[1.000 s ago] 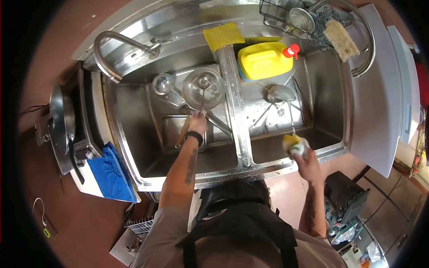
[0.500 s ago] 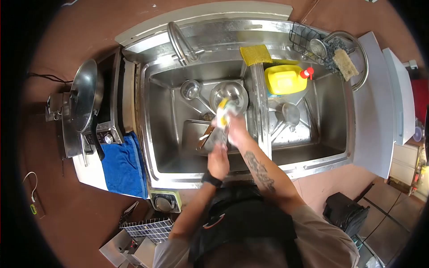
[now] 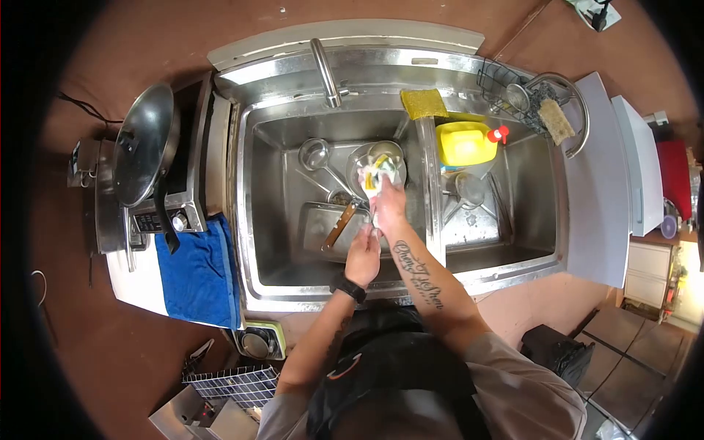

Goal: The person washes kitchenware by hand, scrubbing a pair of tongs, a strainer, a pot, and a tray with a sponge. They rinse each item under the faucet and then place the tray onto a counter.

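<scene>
Over the left sink basin (image 3: 268, 205), my right hand (image 3: 389, 202) is closed on a soapy yellow and green sponge (image 3: 378, 173). My left hand (image 3: 364, 257) sits just below it, its fingers closed round the end of a thin metal utensil, whose far part is hidden by the sponge and my right hand. Beneath the sponge lies a round metal bowl (image 3: 357, 163). Left of it a ladle (image 3: 315, 154) rests in the basin. A wooden-handled tool (image 3: 339, 226) lies across a rectangular metal tray (image 3: 312, 220) beside my left hand.
A faucet (image 3: 325, 73) stands behind the basin. A yellow bottle (image 3: 466, 144) and a metal utensil (image 3: 470, 189) are in the right basin, with a yellow scouring pad (image 3: 423, 104) on the divider. At left are a lidded pan (image 3: 147, 147) and a blue towel (image 3: 194, 275).
Both hands and the sponge are less blurred; the sponge is slightly farther right and my left hand slightly lower. The whole view has shifted, and the faucet looks different in angle.
</scene>
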Motion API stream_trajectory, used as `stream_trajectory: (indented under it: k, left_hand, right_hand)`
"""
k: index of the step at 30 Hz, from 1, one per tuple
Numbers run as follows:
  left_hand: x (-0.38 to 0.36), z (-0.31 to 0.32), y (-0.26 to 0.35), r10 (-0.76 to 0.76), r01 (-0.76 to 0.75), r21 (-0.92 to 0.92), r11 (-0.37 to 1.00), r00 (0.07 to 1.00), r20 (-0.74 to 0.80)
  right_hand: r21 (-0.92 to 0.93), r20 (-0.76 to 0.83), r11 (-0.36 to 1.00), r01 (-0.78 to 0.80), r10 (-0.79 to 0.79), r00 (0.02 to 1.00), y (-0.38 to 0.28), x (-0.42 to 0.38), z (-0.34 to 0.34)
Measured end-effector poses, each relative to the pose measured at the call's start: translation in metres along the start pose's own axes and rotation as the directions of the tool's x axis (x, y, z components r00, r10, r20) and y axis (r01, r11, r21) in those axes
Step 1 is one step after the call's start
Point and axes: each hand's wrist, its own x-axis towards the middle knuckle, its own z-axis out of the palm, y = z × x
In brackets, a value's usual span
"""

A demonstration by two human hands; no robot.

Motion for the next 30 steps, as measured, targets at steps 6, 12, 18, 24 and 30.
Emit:
stream_trajectory:
  k: [6,12,18,24,30]
  left_hand:
    - [-0.003,-0.012,0.015,-0.302,0.295,-0.323,0.899,0.953,0.029]
    - [-0.015,0.008,0.031,-0.382,0.502,-0.488,0.714,0.863,0.33]
    - [-0.002,-0.063,-0.019,0.085,-0.283,0.824,0.491,0.957,0.278]
    - [0.016,-0.085,0.065,-0.069,-0.25,0.818,0.517,0.941,0.332]
    - [0.033,-0.068,0.049,0.156,-0.189,0.104,0.976,0.951,0.267]
  right_hand:
    - [0.125,-0.088,0.978,0.165,-0.154,0.984,-0.027,-0.009,0.012]
    - [0.105,0.072,0.987,-0.123,0.116,0.991,-0.058,-0.012,0.019]
    - [-0.577,0.765,-0.337,0.744,0.096,0.637,-0.135,0.011,0.009]
    - [-0.308,0.589,-0.469,0.828,0.589,0.553,-0.164,0.016,0.037]
    - [-0.236,0.252,0.962,0.135,-0.073,0.965,-0.088,0.016,0.027]
